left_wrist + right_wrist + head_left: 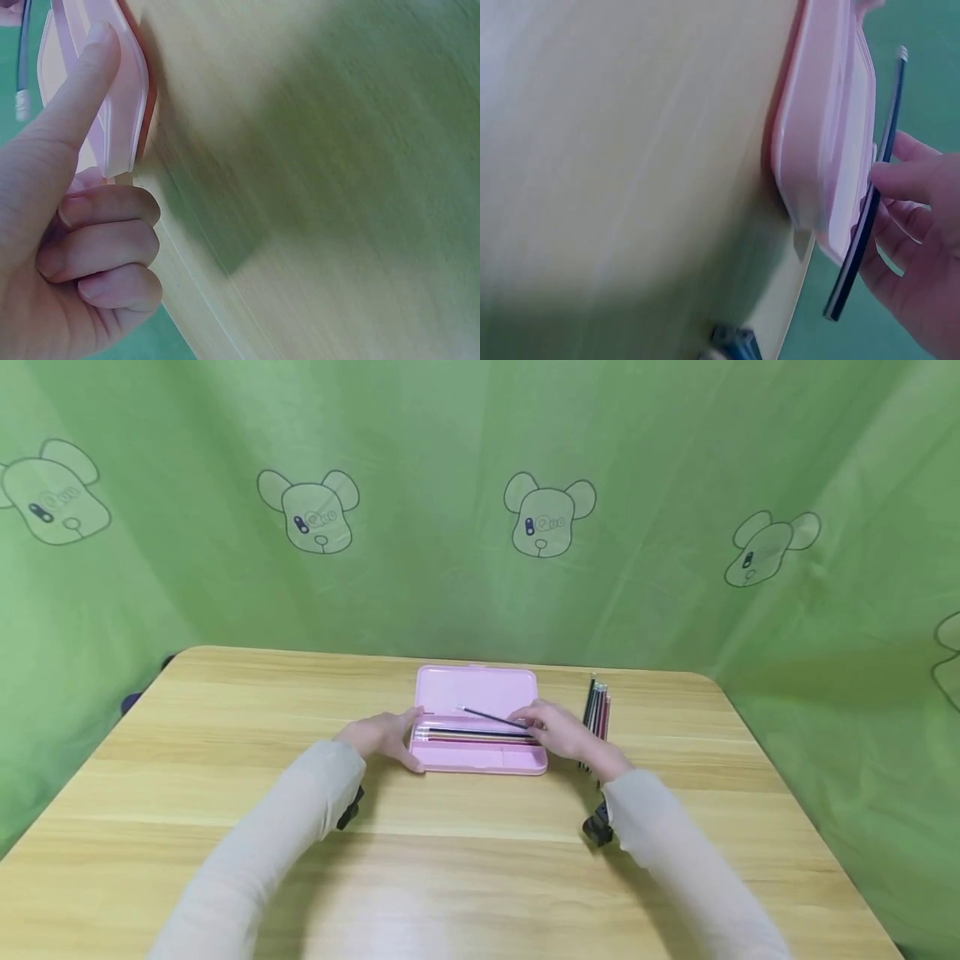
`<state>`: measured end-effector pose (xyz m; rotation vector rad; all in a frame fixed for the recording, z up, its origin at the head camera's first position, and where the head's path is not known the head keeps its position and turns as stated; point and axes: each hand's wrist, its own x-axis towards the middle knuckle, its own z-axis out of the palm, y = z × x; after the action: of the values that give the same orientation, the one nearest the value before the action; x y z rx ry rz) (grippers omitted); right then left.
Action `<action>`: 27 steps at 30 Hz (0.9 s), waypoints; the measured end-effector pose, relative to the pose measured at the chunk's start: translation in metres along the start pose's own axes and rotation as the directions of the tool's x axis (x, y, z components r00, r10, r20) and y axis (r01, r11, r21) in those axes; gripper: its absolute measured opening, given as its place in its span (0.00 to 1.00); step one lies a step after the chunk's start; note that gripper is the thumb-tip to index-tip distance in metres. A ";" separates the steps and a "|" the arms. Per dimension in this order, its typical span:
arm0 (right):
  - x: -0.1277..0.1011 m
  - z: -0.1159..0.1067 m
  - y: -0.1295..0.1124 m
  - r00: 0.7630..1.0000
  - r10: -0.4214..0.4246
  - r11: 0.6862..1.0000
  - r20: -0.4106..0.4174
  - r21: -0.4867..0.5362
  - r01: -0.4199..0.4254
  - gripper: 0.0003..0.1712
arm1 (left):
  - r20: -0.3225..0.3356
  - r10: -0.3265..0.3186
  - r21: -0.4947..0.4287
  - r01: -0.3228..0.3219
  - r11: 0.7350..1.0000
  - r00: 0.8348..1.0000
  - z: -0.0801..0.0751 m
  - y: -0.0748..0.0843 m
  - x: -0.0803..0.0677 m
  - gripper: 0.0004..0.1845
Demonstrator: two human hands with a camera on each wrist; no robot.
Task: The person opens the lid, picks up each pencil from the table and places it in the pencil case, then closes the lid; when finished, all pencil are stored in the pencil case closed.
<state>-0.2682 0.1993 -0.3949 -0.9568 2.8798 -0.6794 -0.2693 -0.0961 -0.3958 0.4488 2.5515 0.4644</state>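
Observation:
An open pink pencil case (465, 762) lies on the table with its lid tipped back. Several pencils (472, 734) lie side by side in its back section. My left hand (384, 737) grips the case's left end; in the left wrist view the thumb (82, 94) lies along its rim and the other fingers are curled. Over the right part of the case, my right hand (558, 732) pinches a dark striped pencil (850, 262) between thumb and fingers. This pencil slants above the case, its pale end pointing left.
To the right of the case, partly behind the right wrist, is a bundle of pencils (597, 706) in dark and red tones. The wooden table (465, 877) ends just behind the lid, where a green curtain (427, 602) hangs.

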 end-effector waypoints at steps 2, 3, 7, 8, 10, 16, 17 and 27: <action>0.003 0.004 -0.004 1.000 -0.018 0.998 0.016 -0.052 0.019 0.19 | 0.005 -0.006 -0.002 0.006 1.000 1.000 0.001 0.000 0.000 0.59; 0.005 0.006 -0.005 0.999 -0.025 0.997 0.024 -0.077 0.027 0.19 | 0.008 -0.009 -0.002 0.009 1.000 1.000 0.001 0.001 0.000 0.59; 0.012 0.011 -0.011 0.998 -0.035 0.988 0.046 -0.149 0.042 0.19 | 0.011 -0.006 0.006 0.006 1.000 1.000 0.001 0.001 0.001 0.59; 0.014 0.012 -0.013 0.998 -0.036 0.986 0.047 -0.163 0.043 0.19 | 0.011 -0.006 0.007 0.006 1.000 1.000 0.001 0.001 0.001 0.59; 0.020 0.014 -0.016 0.998 -0.040 0.982 0.045 -0.184 0.047 0.19 | 0.007 -0.006 0.013 0.005 1.000 1.000 0.001 0.001 0.001 0.59; 0.033 0.019 -0.025 0.998 -0.031 0.980 0.057 -0.196 0.042 0.17 | -0.001 -0.007 0.022 0.007 1.000 1.000 -0.002 -0.001 -0.002 0.59; 0.034 0.020 -0.026 0.998 -0.028 0.979 0.064 -0.199 0.040 0.17 | 0.001 -0.006 0.024 0.006 1.000 1.000 -0.002 -0.001 -0.002 0.59; 0.039 0.026 -0.025 0.998 -0.029 0.976 0.057 -0.213 0.040 0.17 | 0.000 0.005 0.020 -0.005 1.000 1.000 -0.001 0.000 -0.001 0.59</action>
<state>-0.2819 0.1487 -0.4041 -1.0324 2.9397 -0.3428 -0.2690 -0.0965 -0.3950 0.4624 2.5580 0.4417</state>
